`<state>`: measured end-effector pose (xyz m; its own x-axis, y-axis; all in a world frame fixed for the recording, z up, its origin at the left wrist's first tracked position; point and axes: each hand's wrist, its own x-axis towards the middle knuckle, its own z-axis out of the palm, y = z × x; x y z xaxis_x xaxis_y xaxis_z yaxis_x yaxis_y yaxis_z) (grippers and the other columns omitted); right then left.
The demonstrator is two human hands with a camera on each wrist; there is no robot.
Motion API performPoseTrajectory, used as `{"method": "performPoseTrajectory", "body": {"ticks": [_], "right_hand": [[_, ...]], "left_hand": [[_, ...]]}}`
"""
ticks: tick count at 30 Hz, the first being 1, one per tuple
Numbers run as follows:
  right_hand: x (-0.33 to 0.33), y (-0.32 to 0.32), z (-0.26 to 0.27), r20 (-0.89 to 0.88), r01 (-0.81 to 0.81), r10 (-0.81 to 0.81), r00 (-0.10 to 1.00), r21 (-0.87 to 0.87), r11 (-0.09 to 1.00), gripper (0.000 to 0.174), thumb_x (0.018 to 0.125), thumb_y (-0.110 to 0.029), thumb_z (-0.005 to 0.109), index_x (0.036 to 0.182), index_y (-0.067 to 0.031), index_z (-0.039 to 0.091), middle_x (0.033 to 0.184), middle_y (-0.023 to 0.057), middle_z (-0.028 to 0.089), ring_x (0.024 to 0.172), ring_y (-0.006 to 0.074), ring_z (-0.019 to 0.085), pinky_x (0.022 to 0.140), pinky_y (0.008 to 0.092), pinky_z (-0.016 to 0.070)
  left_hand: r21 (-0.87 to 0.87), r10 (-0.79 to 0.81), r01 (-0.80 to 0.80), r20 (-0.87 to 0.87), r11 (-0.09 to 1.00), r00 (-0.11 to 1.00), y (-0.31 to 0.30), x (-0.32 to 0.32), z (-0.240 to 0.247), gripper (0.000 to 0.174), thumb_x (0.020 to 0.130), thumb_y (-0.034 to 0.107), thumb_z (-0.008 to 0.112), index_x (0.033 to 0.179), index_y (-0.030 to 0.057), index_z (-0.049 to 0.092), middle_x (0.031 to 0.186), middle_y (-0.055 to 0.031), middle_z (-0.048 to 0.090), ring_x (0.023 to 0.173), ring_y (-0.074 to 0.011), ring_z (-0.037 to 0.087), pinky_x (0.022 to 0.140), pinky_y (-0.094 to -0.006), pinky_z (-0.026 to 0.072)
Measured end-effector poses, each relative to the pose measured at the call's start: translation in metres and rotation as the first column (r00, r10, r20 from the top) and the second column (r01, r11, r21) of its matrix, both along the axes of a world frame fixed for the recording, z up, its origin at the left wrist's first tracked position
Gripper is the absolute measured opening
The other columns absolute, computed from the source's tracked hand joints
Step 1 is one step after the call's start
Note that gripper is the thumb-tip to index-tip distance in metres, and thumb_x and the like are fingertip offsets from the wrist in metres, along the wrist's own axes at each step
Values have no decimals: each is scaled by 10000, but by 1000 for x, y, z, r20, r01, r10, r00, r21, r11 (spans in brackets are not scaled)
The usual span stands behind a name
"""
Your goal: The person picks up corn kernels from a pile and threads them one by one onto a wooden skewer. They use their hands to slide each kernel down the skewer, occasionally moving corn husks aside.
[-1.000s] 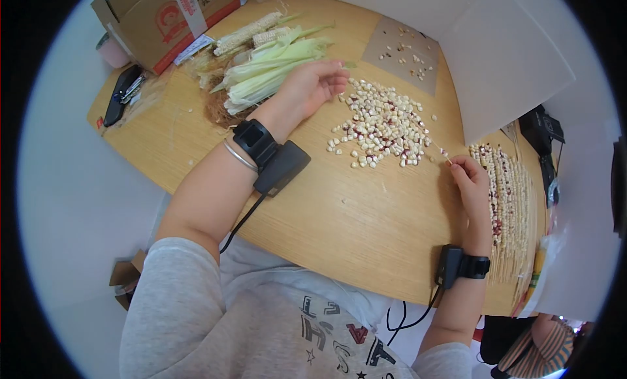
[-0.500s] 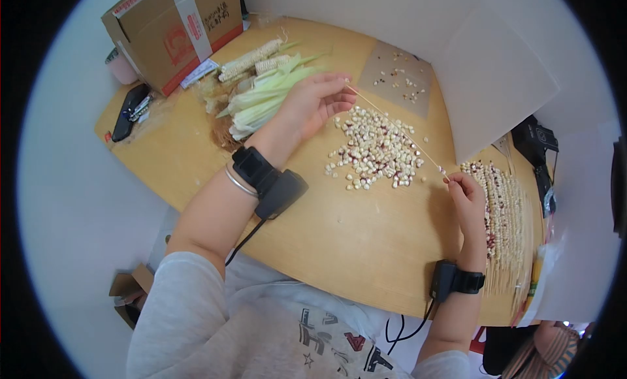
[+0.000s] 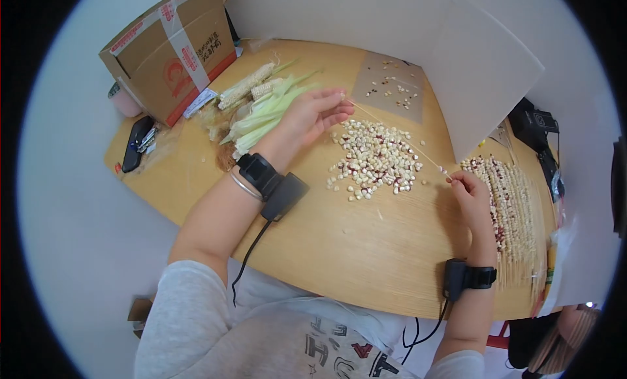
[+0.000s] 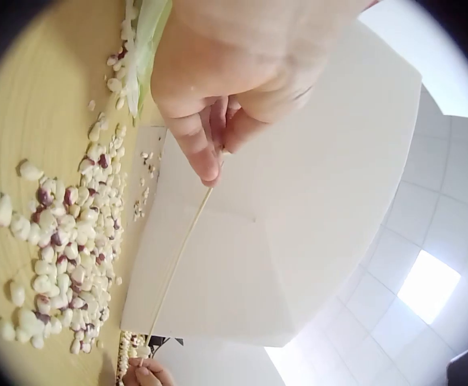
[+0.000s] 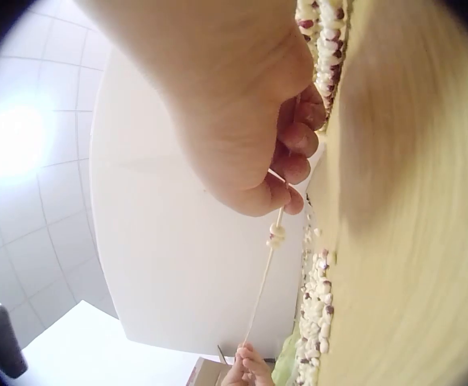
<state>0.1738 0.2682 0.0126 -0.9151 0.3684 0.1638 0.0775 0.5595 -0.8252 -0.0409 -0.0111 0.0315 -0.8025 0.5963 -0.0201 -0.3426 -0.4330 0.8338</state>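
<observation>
In the head view my right hand (image 3: 471,193) pinches a thin wooden skewer (image 4: 184,245) between thumb and finger. A couple of threaded corn kernels (image 5: 276,236) sit on it just beyond those fingertips. The skewer slants across to my left hand (image 3: 319,116), whose thumb and forefinger pinch a pale kernel, mostly hidden, right at the skewer's far tip. The left hand's other fingers are loosely bent. Under the skewer, a heap of loose white and dark red corn kernels (image 3: 375,158) lies on the wooden table (image 3: 326,248).
Rows of filled corn skewers (image 3: 506,203) lie at the right. Corn husks (image 3: 264,121) and bare cobs (image 3: 248,85) lie behind my left hand. A grey sheet (image 3: 392,85) with scattered kernels is at the back, a cardboard box (image 3: 173,59) at the left, and a white panel (image 3: 483,72) stands upright.
The skewer has swung so its far tip meets the left hand's fingertips, which were apart from it before. The right hand keeps its hold, and the head view has shifted slightly.
</observation>
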Motion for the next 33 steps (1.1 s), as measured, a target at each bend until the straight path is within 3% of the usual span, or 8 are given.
{"method": "performPoseTrajectory", "body": {"ticks": [10, 15, 27, 33], "right_hand": [[0, -1, -4, 24, 7, -10, 1000, 128, 992, 130, 795, -72, 541, 843, 25, 612, 636, 27, 541, 579, 77, 449, 533, 230, 366], [2, -9, 7, 58, 22, -37, 998, 245, 969, 149, 788, -76, 524, 855, 27, 609, 707, 100, 611, 606, 141, 536, 570, 262, 421], [0, -15, 2, -11, 43, -42, 999, 255, 966, 149, 796, -90, 532, 859, 17, 614, 667, 84, 587, 569, 134, 506, 547, 260, 409], [-2, -16, -3, -6, 0, 1, 1000, 254, 967, 146, 804, -92, 552, 880, 14, 618, 673, 76, 592, 569, 118, 502, 547, 249, 408]], "left_hand": [[-67, -28, 30, 30, 997, 999, -4, 3, -25, 214, 887, 80, 534, 1070, -30, 526, 949, -142, 620, 858, -182, 629, 733, -246, 542], [-126, -48, 46, -13, 991, 999, -6, -1, -31, 222, 883, 84, 544, 1069, -37, 526, 929, -146, 622, 843, -185, 632, 726, -242, 544], [-136, -17, 14, -21, 991, 1000, -7, -2, -36, 223, 867, 100, 568, 1031, -48, 547, 925, -155, 622, 841, -189, 624, 726, -259, 532], [-60, 4, 2, 91, 998, 996, -8, -2, -33, 255, 870, 86, 558, 1092, -37, 527, 958, -146, 613, 892, -194, 619, 751, -244, 538]]}}
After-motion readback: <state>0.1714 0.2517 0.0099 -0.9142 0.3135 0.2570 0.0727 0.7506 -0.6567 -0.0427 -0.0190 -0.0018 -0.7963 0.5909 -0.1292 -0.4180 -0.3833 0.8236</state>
